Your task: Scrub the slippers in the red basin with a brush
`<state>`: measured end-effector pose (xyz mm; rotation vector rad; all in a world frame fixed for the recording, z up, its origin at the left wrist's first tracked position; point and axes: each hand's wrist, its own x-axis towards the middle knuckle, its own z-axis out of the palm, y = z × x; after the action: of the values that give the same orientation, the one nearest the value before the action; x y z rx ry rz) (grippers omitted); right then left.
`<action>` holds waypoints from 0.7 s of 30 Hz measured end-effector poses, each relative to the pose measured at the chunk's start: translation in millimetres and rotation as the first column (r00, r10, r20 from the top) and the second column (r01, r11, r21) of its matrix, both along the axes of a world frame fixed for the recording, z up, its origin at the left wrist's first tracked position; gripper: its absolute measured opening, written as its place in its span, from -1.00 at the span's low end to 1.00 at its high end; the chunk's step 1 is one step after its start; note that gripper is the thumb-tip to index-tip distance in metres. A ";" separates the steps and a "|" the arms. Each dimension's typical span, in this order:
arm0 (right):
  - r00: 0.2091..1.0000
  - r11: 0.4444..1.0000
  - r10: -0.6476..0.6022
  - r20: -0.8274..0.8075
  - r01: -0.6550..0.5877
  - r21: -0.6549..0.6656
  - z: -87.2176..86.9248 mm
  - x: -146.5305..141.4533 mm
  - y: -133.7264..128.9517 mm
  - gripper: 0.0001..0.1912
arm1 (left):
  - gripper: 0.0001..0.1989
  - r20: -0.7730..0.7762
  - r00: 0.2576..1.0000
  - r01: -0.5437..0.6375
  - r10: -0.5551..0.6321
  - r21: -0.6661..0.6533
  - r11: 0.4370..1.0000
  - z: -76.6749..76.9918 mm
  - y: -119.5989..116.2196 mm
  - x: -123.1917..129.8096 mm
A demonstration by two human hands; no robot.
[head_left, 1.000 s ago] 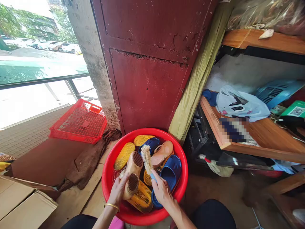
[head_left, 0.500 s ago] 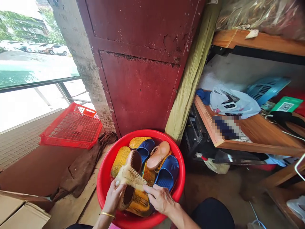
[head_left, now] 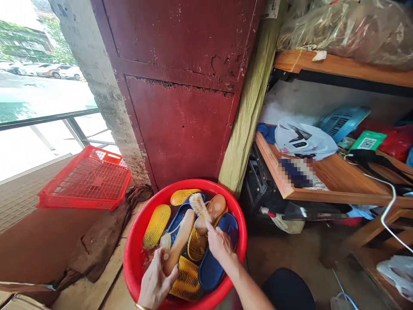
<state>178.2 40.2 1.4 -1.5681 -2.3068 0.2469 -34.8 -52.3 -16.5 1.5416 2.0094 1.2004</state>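
My left hand (head_left: 157, 277) grips a tan sandal (head_left: 181, 242) by its heel end, tilted above the red basin (head_left: 129, 262). In my right hand (head_left: 221, 245) is a scrub brush (head_left: 199, 207), its pale bristles raised to the right of that sandal and apart from it. A second tan sandal (head_left: 215, 206) lies in the basin behind the brush. Blue slippers (head_left: 211, 269) and several yellow-soled slippers (head_left: 157, 226) fill the basin around my hands, some with their ridged soles up. Water shows at the basin's left side.
A maroon door (head_left: 180, 129) stands behind the basin. To the left are a red plastic crate (head_left: 87, 181) and a brown cloth (head_left: 100, 241). Wooden shelving (head_left: 338, 198) with a white plastic bag (head_left: 300, 140) stands right. A dark round seat (head_left: 288, 290) is at lower right.
The sandal in my left hand has turned from sole edge-on to a lengthwise, side-tilted pose. My right hand has lifted the brush off it, up and to the right. The view has shifted slightly.
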 end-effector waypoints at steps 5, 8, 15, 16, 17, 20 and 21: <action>0.959 0.999 0.014 -0.284 -0.022 -0.024 -1.2 14.8 12.1 -0.52 | -0.62 -0.138 0.990 -0.024 0.037 0.093 0.995 -15.3 0.9 -16.9; 0.852 0.990 -0.042 -0.521 -0.034 -0.134 -11.7 13.9 3.3 -0.51 | -0.53 0.042 0.998 -0.044 0.043 0.034 0.998 -11.1 1.7 -18.2; 0.496 0.772 -0.333 -0.802 -0.345 -0.534 -1.1 -4.2 -7.0 -0.26 | -0.19 0.697 0.700 0.232 -0.156 -0.015 0.973 13.8 9.9 -11.0; 0.447 0.750 -0.350 -0.823 -0.393 -0.532 2.4 -7.0 -8.7 -0.25 | -0.17 0.689 0.708 0.241 -0.153 -0.033 0.970 14.7 11.7 -9.6; 0.404 0.734 -0.368 -0.838 -0.427 -0.528 5.4 -10.1 -11.0 -0.24 | -0.14 0.656 0.741 0.231 -0.143 -0.048 0.972 14.8 13.4 -7.9; 0.388 0.766 -0.347 -0.854 -0.408 -0.497 8.3 -21.5 -22.6 -0.27 | -0.05 0.533 0.832 0.205 -0.154 -0.038 0.978 12.0 16.7 -2.2; 0.421 0.813 -0.297 -0.857 -0.359 -0.458 7.0 -26.1 -28.0 -0.31 | -0.03 0.522 0.837 0.198 -0.164 -0.011 0.980 11.1 17.5 -0.6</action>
<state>152.2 12.2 8.4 -1.0700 -1.3433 1.5580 -35.4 -34.9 -5.4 1.1762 1.4961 1.2888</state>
